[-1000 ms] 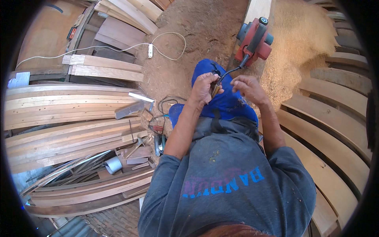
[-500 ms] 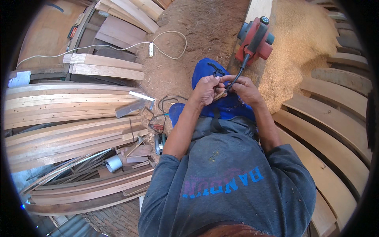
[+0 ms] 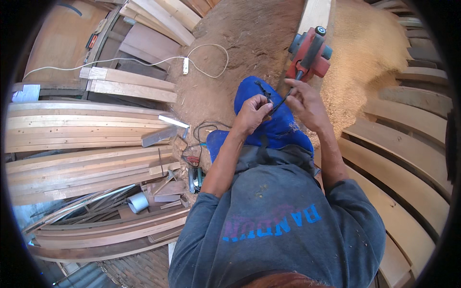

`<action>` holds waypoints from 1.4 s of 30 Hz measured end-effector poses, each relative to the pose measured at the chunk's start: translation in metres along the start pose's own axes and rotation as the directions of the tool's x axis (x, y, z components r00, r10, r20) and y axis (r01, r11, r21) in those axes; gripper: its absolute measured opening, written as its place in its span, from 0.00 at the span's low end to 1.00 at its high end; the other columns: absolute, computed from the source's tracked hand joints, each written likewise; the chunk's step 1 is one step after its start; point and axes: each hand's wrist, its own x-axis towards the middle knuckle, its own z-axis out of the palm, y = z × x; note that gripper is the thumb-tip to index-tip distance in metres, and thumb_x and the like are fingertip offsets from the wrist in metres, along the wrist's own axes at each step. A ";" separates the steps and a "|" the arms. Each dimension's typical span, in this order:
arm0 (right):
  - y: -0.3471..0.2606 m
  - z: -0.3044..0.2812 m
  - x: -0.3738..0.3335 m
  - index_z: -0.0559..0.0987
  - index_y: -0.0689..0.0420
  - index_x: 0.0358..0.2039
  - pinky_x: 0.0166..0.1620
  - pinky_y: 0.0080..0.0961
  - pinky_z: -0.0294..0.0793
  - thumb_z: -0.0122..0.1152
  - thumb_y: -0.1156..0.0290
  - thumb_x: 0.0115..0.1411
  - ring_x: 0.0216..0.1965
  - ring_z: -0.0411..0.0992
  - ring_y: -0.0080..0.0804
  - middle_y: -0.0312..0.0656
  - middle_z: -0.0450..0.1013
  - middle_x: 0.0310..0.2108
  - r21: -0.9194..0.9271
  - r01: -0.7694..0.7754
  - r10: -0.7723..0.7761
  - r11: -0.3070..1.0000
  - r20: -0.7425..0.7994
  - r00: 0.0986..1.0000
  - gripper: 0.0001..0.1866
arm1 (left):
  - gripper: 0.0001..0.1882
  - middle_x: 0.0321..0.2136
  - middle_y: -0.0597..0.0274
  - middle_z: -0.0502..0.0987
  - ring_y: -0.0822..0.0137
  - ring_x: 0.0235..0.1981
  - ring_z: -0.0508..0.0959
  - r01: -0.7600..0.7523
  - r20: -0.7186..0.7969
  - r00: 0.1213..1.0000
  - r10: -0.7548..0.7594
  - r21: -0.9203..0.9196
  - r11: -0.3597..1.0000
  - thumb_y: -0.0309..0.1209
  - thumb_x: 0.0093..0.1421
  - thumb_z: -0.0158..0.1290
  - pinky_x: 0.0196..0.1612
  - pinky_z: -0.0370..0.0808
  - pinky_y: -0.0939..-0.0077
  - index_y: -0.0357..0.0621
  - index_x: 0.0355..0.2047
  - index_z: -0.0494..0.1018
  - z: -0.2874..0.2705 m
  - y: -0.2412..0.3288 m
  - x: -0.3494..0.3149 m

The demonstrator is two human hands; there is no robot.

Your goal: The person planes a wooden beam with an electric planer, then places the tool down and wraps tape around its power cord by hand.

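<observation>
In front of me, my left hand is closed in a pinch on a black power cord above my blue-clad leg. Past its fingers a bunched dark part of the cord sticks up. The cord leads to a red electric planer with a black handle, resting on a long wooden board. My right hand is beside the cord just below the planer, its fingers partly bent and apart. Whatever lies between my left fingertips is mostly hidden.
Wood shavings heap right of the board. Stacked planks lie on the left, more boards on the right. A white extension cord loops over the ground. Dark cables and a tape roll lie at left.
My right hand has moved away from my left, up and to the right toward the planer, and its fingers have come apart. My left hand still pinches the cord.
</observation>
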 end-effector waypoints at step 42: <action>0.067 -0.099 0.000 0.78 0.62 0.46 0.36 0.17 0.74 0.53 0.77 0.67 0.32 0.73 0.20 0.38 0.77 0.35 0.829 -0.042 0.222 0.558 -0.100 0.970 0.10 | 0.16 0.36 0.66 0.77 0.77 0.35 0.75 -0.046 0.162 0.987 0.002 0.271 0.961 0.27 0.60 0.60 0.39 0.74 0.81 0.38 0.47 0.73 -0.012 -0.004 -0.007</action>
